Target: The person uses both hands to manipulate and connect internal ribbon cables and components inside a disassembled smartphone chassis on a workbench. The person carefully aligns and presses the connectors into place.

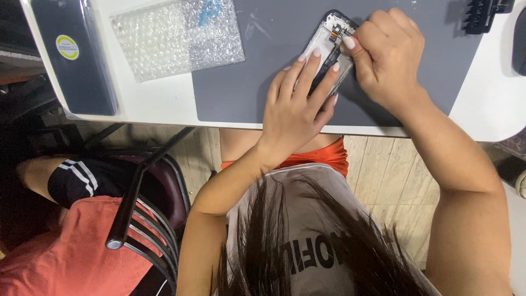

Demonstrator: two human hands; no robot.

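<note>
An opened smartphone (330,38) with its back off lies on a grey work mat (246,82), inner parts showing. My left hand (298,104) rests flat on its lower half, fingers spread and pressing it down. My right hand (386,55) is curled over the phone's upper right edge, thumb and fingertips pinched on a small part inside the frame. What the fingertips pinch is too small to make out.
A bubble-wrap sheet (178,35) lies left of the mat on the white table (159,104). A dark flat box (74,55) sits at the far left. A black tool holder (485,13) is at the top right. Another person's leg (82,178) and a metal chair (145,214) are at the lower left.
</note>
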